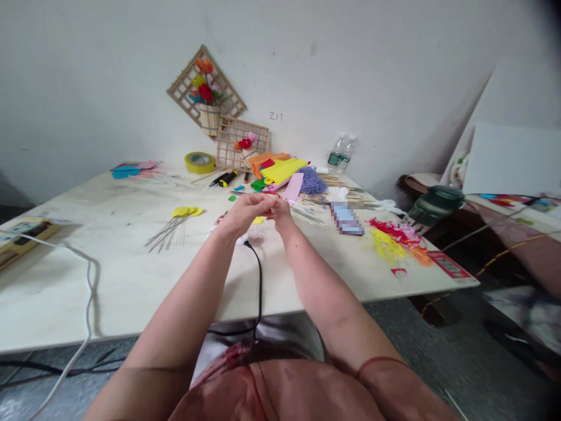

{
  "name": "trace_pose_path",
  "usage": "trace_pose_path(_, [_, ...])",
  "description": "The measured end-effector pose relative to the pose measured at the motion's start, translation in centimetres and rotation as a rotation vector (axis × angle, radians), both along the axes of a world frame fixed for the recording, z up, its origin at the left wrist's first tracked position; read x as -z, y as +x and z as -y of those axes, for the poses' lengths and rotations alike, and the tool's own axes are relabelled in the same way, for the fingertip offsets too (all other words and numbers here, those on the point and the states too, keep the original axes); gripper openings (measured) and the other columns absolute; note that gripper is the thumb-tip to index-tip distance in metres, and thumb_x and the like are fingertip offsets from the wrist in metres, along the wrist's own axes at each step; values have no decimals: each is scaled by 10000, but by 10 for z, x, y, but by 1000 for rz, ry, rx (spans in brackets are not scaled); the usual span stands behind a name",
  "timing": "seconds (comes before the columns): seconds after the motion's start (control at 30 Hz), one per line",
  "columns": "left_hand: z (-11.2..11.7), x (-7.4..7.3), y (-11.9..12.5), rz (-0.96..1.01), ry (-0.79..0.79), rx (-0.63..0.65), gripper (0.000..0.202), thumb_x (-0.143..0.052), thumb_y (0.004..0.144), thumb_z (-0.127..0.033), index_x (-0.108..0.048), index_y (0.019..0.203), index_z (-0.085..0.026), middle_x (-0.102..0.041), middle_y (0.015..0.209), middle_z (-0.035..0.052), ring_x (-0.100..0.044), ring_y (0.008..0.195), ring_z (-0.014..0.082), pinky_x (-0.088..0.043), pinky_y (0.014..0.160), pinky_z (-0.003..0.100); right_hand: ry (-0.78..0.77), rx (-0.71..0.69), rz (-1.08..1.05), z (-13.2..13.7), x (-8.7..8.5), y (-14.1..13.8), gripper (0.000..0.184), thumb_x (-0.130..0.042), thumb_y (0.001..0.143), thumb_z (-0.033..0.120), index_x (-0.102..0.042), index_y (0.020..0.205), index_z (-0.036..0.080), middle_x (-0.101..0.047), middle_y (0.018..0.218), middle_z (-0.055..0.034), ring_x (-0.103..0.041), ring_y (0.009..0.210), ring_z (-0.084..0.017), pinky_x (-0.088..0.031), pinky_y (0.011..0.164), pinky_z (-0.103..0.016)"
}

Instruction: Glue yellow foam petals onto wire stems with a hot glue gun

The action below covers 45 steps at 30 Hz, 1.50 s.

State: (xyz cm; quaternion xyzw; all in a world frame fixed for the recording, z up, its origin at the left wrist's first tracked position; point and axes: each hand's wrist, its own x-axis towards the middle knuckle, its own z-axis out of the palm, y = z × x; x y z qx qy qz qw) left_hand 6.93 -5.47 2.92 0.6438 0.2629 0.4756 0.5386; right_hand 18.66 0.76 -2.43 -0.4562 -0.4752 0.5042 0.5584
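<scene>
The left hand (243, 211) and the right hand (279, 208) are held together above the white table (131, 280), fingertips meeting. Something small is pinched between them, but what it is cannot be told; a thin red line shows at the fingertips. Both hands are closed around that spot.

Just below the left hand a black cable (259, 280) is seen, running back toward the body. A yellow scrap (258, 220) lies under the hands. To the left of the left hand, a bundle of wire stems with yellow petals (175, 225) is laid on the table. Beyond the hands, foam sheets (280, 168) in yellow, orange and pink are piled, with purple yarn (312, 180) beside them. To the right of the right hand, red and yellow trimmings (392, 237) are scattered. Farther off, a tape roll (199, 162) is set near the wall, where two wooden grids with paper flowers (205, 93) are leaned. Two bottles (342, 153) are stood beyond the yarn.
</scene>
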Motion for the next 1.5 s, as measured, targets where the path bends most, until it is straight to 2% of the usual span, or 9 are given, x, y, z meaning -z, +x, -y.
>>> trace_pose_path(0.13, [-22,10,-23,113,-88,-367,363,-695,593,-493,-578,637,-151,-594,568,19,-567,545,113,-468,565,237,21,175,301,-10,11,-1,131,-587,682,280,-574,605,175,-560,539,35,-444,430,-73,-380,435,-199])
trace_pose_path(0.23, [-32,16,-32,211,-121,-528,373,-652,630,-499,-476,551,-179,-494,479,-23,-478,435,80,-399,456,209,100,238,604,-13,14,-1,118,-623,672,301,-609,646,186,-623,650,11,-553,596,-117,-448,573,-231])
trace_pose_path(0.37, [-34,20,-29,307,-150,-594,430,-620,662,-466,-338,470,-204,-369,409,-46,-378,368,64,-311,375,209,159,244,917,-7,9,1,114,-607,703,293,-666,754,211,-685,820,-15,-606,798,-171,-456,719,-277])
trace_pose_path(0.53, [-34,24,-28,341,-221,-581,379,-631,634,-396,-347,478,-201,-369,414,-50,-367,375,56,-294,367,195,123,137,1188,-3,6,3,232,-548,750,219,-699,923,253,-684,1034,-25,-604,965,-209,-450,787,-306])
trace_pose_path(0.67, [-36,26,-29,297,-245,-585,349,-618,631,-403,-363,503,-202,-387,427,-50,-384,390,61,-306,374,191,185,50,1255,-3,11,5,358,-570,741,192,-664,1078,266,-648,1139,-39,-589,1027,-234,-441,837,-324])
trace_pose_path(0.9, [-36,27,-28,373,-318,-532,302,-657,610,-328,-415,505,-181,-426,421,-50,-400,391,54,-319,391,184,139,84,1253,-11,17,8,284,-529,780,169,-710,984,251,-678,1066,-67,-606,982,-241,-443,818,-326])
trace_pose_path(1.07, [-35,26,-28,371,-327,-535,305,-663,598,-325,-419,496,-174,-433,414,-43,-412,384,58,-307,378,180,140,89,1297,-11,17,8,323,-532,790,264,-654,1089,282,-643,1148,-20,-582,1035,-202,-436,841,-286])
trace_pose_path(1.2, [-34,26,-28,381,-335,-533,300,-664,601,-315,-423,497,-170,-441,413,-41,-416,383,56,-317,384,173,179,59,1361,-9,16,5,331,-493,795,195,-661,1067,281,-656,1113,-30,-590,1008,-200,-440,808,-278])
trace_pose_path(1.5, [-35,25,-29,387,-351,-537,304,-648,631,-312,-419,492,-168,-432,408,-39,-410,376,57,-301,371,171,124,187,1023,-23,25,13,251,-478,772,245,-702,879,209,-707,895,-12,-621,856,-161,-454,716,-236])
